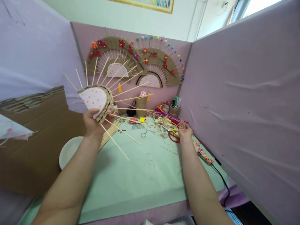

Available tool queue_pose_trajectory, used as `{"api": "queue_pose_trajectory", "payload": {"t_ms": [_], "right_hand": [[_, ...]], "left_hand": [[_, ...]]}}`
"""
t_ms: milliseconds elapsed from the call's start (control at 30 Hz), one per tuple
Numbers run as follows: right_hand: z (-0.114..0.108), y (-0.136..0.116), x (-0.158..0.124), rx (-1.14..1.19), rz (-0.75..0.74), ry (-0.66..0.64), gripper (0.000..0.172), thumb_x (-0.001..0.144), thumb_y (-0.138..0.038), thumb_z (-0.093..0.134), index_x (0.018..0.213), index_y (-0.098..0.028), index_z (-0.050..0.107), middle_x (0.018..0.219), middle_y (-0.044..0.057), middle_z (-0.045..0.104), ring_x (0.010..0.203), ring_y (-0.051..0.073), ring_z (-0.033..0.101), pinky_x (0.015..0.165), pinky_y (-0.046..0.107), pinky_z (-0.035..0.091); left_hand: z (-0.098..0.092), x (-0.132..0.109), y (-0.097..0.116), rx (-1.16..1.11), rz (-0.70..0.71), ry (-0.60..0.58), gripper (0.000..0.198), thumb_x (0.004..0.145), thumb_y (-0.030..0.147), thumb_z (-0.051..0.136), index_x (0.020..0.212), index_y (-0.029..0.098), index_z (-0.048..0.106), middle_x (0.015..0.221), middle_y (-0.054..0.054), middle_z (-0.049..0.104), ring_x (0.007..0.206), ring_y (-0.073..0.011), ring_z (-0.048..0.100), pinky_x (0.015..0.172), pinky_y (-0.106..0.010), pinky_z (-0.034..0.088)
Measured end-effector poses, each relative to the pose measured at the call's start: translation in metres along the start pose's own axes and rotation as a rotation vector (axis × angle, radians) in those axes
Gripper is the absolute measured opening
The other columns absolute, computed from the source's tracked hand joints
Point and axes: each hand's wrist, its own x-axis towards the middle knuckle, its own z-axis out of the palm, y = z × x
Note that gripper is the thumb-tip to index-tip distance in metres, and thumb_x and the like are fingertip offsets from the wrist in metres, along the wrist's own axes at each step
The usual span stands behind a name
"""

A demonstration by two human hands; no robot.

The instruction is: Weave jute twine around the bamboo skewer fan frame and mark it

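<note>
My left hand [97, 120] is closed on a half-round fan frame [96, 98] and holds it raised above the table. Its white, pink-dotted centre is edged with twine and a dark line, and thin wooden sticks [120, 111] spread out from the rim. Over at the right side of the table, my right hand [185, 128] has its fingers loosely apart, with nothing visible in them. Just left of it lie red-handled scissors [173, 137]. Pink and purple craft stems [170, 116] lie beyond it.
Two finished-looking fans with felt flowers [165, 57] hang on the back panel. A twine roll [141, 106], a pen tin [174, 110] and loose twine [146, 132] sit at the back. A paper plate [70, 150] and cardboard [39, 134] are left; a flowered glue gun [202, 152] with cord is right.
</note>
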Motion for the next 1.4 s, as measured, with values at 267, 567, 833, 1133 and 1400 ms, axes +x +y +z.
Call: {"api": "queue_pose_trajectory", "payload": {"t_ms": [267, 567, 833, 1133, 1400], "right_hand": [[0.003, -0.012, -0.011, -0.528, -0.557, 0.365, 0.015, 0.085, -0.023, 0.032, 0.083, -0.021, 0.047, 0.141, 0.014, 0.032, 0.136, 0.022, 0.022, 0.104, 0.039, 0.031], [0.017, -0.002, -0.035, -1.259, -0.530, -0.057, 0.030, 0.085, -0.036, 0.042, 0.078, -0.016, 0.064, 0.080, 0.009, 0.066, 0.083, 0.022, 0.059, 0.078, 0.031, 0.042], [0.040, 0.013, -0.063, -1.175, -0.641, -0.257, 0.028, 0.081, -0.034, 0.054, 0.096, -0.013, 0.065, 0.110, 0.017, 0.062, 0.111, 0.028, 0.049, 0.098, 0.044, 0.032], [0.070, 0.018, -0.123, -0.439, -0.098, -1.104, 0.055, 0.072, -0.036, 0.070, 0.124, -0.031, 0.052, 0.132, 0.003, 0.052, 0.119, 0.022, 0.050, 0.095, 0.037, 0.042], [0.068, 0.013, -0.123, -0.542, 0.056, -0.992, 0.019, 0.071, -0.036, 0.070, 0.073, -0.018, 0.064, 0.073, -0.001, 0.062, 0.064, 0.012, 0.055, 0.064, 0.026, 0.045]], "left_hand": [[-0.020, 0.009, 0.005, 0.061, 0.033, 0.032, 0.029, 0.057, 0.016, 0.042, 0.082, 0.010, 0.056, 0.063, -0.007, 0.056, 0.058, -0.0132, 0.050, 0.053, -0.024, 0.043], [-0.029, 0.009, -0.014, 0.184, -0.160, 0.078, 0.034, 0.057, 0.015, 0.049, 0.089, 0.010, 0.059, 0.072, -0.008, 0.062, 0.052, -0.0120, 0.050, 0.052, -0.027, 0.044], [-0.029, 0.003, -0.051, 0.177, -0.460, -0.148, 0.043, 0.058, 0.021, 0.053, 0.098, 0.010, 0.062, 0.079, -0.011, 0.066, 0.051, -0.0138, 0.051, 0.049, -0.029, 0.043], [-0.035, -0.009, -0.092, 0.152, -0.746, -0.281, 0.044, 0.058, 0.021, 0.056, 0.100, 0.009, 0.062, 0.078, -0.012, 0.067, 0.055, -0.0163, 0.057, 0.051, -0.028, 0.042], [-0.039, -0.009, -0.093, 0.141, -0.776, -0.308, 0.044, 0.059, 0.021, 0.056, 0.100, 0.009, 0.062, 0.078, -0.012, 0.068, 0.054, -0.0164, 0.058, 0.051, -0.028, 0.041]]}}
